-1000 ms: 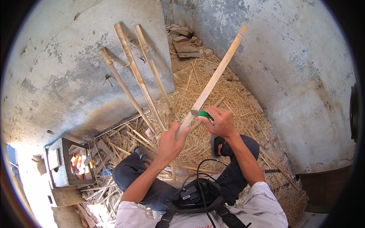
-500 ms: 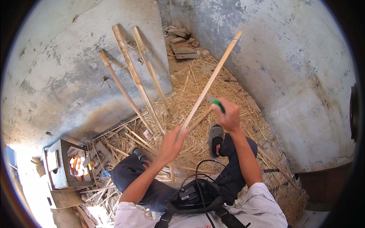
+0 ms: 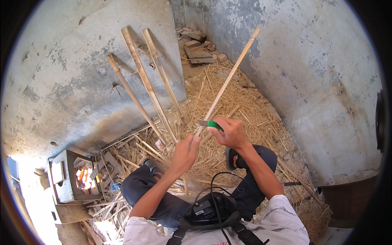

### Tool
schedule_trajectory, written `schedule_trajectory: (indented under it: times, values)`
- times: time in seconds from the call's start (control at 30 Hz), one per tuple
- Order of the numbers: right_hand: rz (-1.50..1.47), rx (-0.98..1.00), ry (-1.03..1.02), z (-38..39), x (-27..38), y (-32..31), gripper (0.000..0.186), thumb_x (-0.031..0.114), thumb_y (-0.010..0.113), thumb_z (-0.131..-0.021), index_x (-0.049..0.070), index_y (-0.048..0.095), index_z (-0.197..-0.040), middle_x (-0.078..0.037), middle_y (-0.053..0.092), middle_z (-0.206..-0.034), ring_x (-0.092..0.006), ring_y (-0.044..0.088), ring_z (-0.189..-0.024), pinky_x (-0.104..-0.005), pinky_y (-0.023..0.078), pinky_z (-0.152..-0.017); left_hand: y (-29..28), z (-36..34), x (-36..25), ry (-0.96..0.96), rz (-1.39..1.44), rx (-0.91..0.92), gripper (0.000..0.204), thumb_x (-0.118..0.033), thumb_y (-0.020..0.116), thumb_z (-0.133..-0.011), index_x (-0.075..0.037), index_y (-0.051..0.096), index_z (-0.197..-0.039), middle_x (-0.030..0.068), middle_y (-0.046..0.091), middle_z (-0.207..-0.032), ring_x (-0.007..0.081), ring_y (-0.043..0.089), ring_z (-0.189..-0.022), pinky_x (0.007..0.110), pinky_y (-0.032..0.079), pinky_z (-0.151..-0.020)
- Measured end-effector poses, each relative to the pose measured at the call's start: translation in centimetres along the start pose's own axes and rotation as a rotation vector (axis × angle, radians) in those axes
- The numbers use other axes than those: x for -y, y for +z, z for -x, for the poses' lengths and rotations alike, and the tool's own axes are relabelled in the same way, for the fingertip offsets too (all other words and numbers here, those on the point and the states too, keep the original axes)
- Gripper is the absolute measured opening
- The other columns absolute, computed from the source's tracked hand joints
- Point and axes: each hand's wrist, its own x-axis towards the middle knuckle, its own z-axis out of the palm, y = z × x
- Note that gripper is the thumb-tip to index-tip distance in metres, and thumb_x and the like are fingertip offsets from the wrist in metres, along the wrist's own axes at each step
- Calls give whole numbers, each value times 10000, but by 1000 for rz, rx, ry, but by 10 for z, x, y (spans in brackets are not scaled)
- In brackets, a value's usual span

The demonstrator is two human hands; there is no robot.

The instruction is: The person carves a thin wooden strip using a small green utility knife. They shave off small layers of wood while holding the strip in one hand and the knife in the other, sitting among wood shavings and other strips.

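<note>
A long pale bamboo strip [image 3: 229,79] slants up and away to the right in front of me. My left hand [image 3: 185,153] is wrapped round its lower part. In my right hand [image 3: 231,132] is a knife [image 3: 214,124] with a green handle and a short grey blade. The blade lies across the strip, just above my left hand; whether it bites into the strip I cannot tell. Below my left hand the strip's lower end is mostly hidden by my hand and forearm.
Several bamboo poles [image 3: 143,75] lean on the left wall [image 3: 77,69]. Shavings [image 3: 253,110] and split sticks cover the floor round my feet. Bricks [image 3: 199,51] are piled in the far corner. A box-like stand [image 3: 65,179] with a bright orange opening is at lower left.
My right hand has drawn the knife down the strip toward my left hand, moving nearer and to the left. The strip's far end has risen slightly; my left hand keeps its hold.
</note>
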Motion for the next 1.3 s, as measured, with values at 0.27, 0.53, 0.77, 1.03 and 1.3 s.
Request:
schedule_trajectory:
  times: [0.27, 0.53, 0.77, 1.03, 1.3]
  values:
    - [28, -49, 2, -3, -7, -6, 249, 319, 797, -949, 84, 753, -1018, -69, 763, -846, -248, 742, -666, -360, 560, -554, -1, 1, 0, 5, 9, 0, 380, -331, 534, -1122, 3, 538, -941, 175, 536, -644, 293, 543, -564, 445, 415, -583]
    - [82, -231, 293, -16, -43, -34, 313, 345, 676, -1049, 40, 737, -1019, -66, 667, -683, -178, 630, -563, -327, 478, -500, -7, 6, -2, -11, -31, 87, 408, -355, 519, -1126, 9, 576, -952, 188, 547, -663, 300, 543, -598, 453, 436, -621]
    - [58, -272, 356, -9, -55, -59, 318, 344, 650, -1070, 40, 731, -1026, -85, 657, -705, -204, 620, -582, -369, 462, -547, -1, 9, 27, -50, 86, 208, 525, -434, 417, -1145, 0, 575, -893, 112, 530, -663, 262, 489, -599, 429, 410, -615]
    - [-57, 13, 88, 1, -7, -1, 287, 328, 760, -985, 49, 745, -1051, -118, 763, -897, -272, 728, -682, -376, 555, -587, -1, -4, 23, -76, 150, 194, 550, -410, 359, -1156, -18, 533, -811, 79, 496, -631, 241, 467, -577, 414, 397, -604]
    - [-12, 26, 56, -2, -5, -1, 270, 313, 793, -950, 62, 757, -1042, -103, 775, -918, -271, 725, -655, -366, 557, -574, -2, -2, 22, 4, 81, 135, 495, -347, 389, -1153, 20, 538, -855, 184, 528, -643, 359, 521, -596, 479, 414, -632]
